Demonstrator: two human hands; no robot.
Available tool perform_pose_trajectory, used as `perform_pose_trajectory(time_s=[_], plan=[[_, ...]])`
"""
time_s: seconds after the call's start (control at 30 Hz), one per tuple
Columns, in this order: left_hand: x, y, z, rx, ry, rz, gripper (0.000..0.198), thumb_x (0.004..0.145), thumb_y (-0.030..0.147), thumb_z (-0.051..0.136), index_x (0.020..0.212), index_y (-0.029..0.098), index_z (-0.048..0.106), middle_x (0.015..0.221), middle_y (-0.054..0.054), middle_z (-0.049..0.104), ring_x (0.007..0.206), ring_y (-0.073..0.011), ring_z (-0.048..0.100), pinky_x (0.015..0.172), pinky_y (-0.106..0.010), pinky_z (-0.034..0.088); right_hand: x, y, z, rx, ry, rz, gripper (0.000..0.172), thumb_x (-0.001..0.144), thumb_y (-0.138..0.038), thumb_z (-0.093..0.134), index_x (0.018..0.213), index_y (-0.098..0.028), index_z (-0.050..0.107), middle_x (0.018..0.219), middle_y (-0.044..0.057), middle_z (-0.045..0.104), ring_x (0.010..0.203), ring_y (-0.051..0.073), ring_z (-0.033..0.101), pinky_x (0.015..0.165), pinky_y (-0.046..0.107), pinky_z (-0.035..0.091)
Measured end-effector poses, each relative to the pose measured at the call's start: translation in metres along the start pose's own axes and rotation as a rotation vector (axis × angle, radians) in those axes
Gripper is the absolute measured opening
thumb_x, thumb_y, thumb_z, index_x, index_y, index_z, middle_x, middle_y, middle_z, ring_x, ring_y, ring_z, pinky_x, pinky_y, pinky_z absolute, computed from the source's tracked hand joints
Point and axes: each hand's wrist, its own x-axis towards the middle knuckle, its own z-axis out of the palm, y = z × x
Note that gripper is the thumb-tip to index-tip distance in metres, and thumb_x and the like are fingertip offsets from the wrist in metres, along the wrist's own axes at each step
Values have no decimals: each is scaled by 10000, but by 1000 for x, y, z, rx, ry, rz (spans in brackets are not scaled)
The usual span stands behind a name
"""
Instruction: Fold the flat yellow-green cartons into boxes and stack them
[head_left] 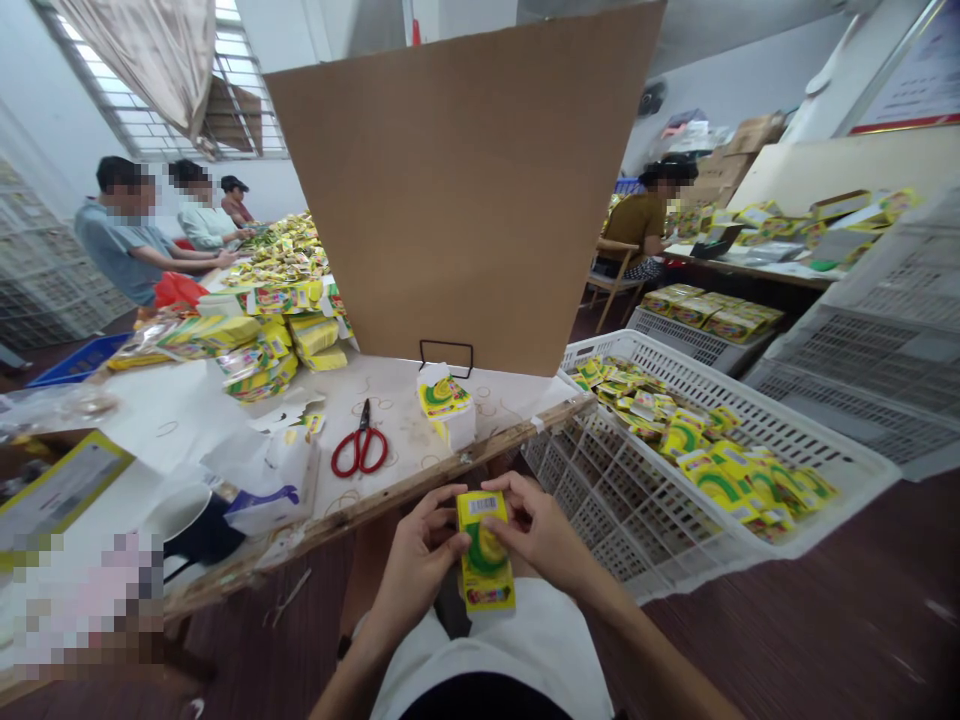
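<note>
Over my lap I hold a small yellow and green packet (484, 555) with a barcode label at its top. My left hand (417, 556) grips its left edge, thumb across the front. My right hand (541, 533) pinches the upper right corner, fingers curled. Both hands are closed on the packet, just below the table's front edge (420, 485). On the table in front stands a short stack of similar packets (445, 402) beside red-handled scissors (361, 447).
A white slotted crate (757, 410) with several packets stands at my right. A tall cardboard sheet (465, 190) stands upright on the table. Piles of packets (262, 345) lie at left. Other people sit working at back left and back right. A dark bowl (191, 525) sits near left.
</note>
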Motion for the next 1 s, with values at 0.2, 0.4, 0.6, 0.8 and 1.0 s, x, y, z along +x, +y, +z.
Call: perform_pose_trajectory(time_s=[0.2, 0.4, 0.6, 0.8, 1.0], plan=[[4, -3, 13, 57, -4, 39, 424, 732, 226, 700, 1127, 165, 559, 907, -82, 716, 780, -214, 671, 720, -312, 515, 0, 3, -6, 247, 73, 4, 208, 833, -356, 613, 934, -191, 690, 872, 47, 676, 768, 170, 623, 677, 279, 490], [52, -6, 8, 480, 157, 403, 395, 856, 243, 539, 1248, 200, 541, 1280, -105, 590, 1220, -249, 515, 1062, -410, 362, 19, 14, -45, 466, 711, -48, 254, 687, -342, 751, 839, -202, 603, 738, -25, 622, 651, 123, 588, 655, 266, 495], [129, 5, -42, 875, 333, 460, 551, 701, 285, 704, 1210, 132, 559, 1369, -161, 506, 1320, -313, 392, 1115, -482, 262, 31, 42, -47, 647, 825, 89, 411, 569, -368, 811, 859, -201, 573, 864, -9, 631, 779, 133, 612, 715, 265, 496], [141, 12, -65, 826, 490, 334, 408, 799, 497, 545, 940, 128, 649, 975, -160, 686, 924, -268, 637, 784, -384, 490, 29, 49, -1, 660, 614, 228, 367, 589, -397, 795, 828, -177, 622, 718, -14, 638, 583, 110, 567, 581, 244, 472], [144, 16, -76, 668, 389, 211, 454, 756, 558, 526, 532, 164, 522, 423, 22, 475, 379, -107, 416, 413, -224, 311, 33, 45, 15, 570, 460, 207, 267, 715, -397, 710, 862, -183, 645, 746, 11, 675, 609, 129, 587, 597, 250, 468]])
